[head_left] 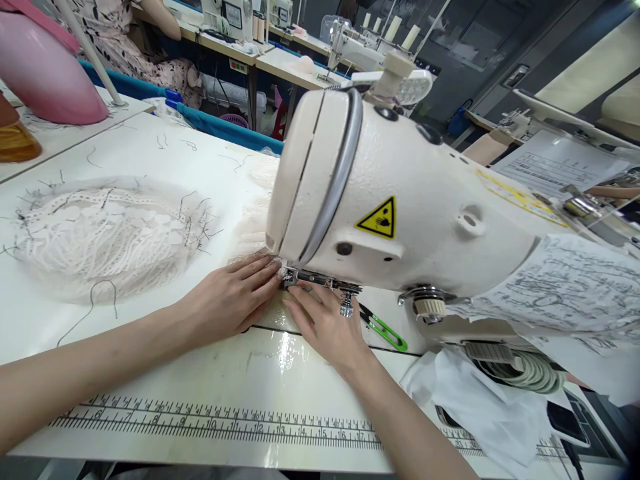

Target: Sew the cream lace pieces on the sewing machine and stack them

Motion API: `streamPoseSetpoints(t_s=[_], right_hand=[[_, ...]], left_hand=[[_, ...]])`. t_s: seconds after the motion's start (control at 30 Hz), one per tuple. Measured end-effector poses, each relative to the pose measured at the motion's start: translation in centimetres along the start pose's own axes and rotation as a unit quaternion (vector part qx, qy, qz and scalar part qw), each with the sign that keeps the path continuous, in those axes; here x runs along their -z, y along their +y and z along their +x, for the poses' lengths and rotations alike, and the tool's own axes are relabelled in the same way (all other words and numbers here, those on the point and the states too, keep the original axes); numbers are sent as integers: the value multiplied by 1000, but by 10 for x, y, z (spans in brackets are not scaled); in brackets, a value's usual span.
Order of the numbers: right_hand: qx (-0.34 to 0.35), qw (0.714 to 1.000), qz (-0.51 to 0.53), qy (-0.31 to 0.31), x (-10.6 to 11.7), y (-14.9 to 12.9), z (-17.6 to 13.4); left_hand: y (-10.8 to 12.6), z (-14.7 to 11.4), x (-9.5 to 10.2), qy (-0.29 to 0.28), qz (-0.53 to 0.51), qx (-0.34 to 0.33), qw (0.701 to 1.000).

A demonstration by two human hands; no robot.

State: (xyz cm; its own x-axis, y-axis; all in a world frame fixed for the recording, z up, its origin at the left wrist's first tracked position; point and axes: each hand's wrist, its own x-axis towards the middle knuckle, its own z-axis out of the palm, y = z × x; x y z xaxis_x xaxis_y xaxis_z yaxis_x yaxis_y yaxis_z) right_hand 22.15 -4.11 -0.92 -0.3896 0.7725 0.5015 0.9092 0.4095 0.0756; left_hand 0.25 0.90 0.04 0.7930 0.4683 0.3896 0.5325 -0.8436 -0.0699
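My left hand (235,293) lies flat with its fingers stretched out, pressing on pale fringed lace (251,237) just left of the needle area. On the other side of the metal presser foot (290,275), my right hand (327,327) rests on the table with its fingers extended. Its fingertips are partly hidden by the metal attachment below the head of the white sewing machine (395,193). Right beside that hand lie green thread snips (385,330). The needle itself is hidden behind the machine head.
A round pile of white lace (110,240) with loose dark threads lies at left. A printed ruler (220,427) runs along the front edge. White cloth (470,400) and a phone (567,423) are at right. Another person (125,40) sits behind a blue cloth trough (200,120).
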Motion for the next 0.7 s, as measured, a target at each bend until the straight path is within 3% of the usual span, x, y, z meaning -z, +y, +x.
streamPoseSetpoints(t_s=[0.27, 0.5, 0.7], right_hand=[[9, 999, 19, 30, -1, 4, 3], [0, 999, 47, -1, 1, 12, 7], [18, 994, 91, 57, 4, 19, 13]], left_hand=[[0, 0, 0, 0, 11, 14, 1000], [1, -1, -2, 21, 40, 15, 999], [7, 1, 4, 10, 56, 47, 997]])
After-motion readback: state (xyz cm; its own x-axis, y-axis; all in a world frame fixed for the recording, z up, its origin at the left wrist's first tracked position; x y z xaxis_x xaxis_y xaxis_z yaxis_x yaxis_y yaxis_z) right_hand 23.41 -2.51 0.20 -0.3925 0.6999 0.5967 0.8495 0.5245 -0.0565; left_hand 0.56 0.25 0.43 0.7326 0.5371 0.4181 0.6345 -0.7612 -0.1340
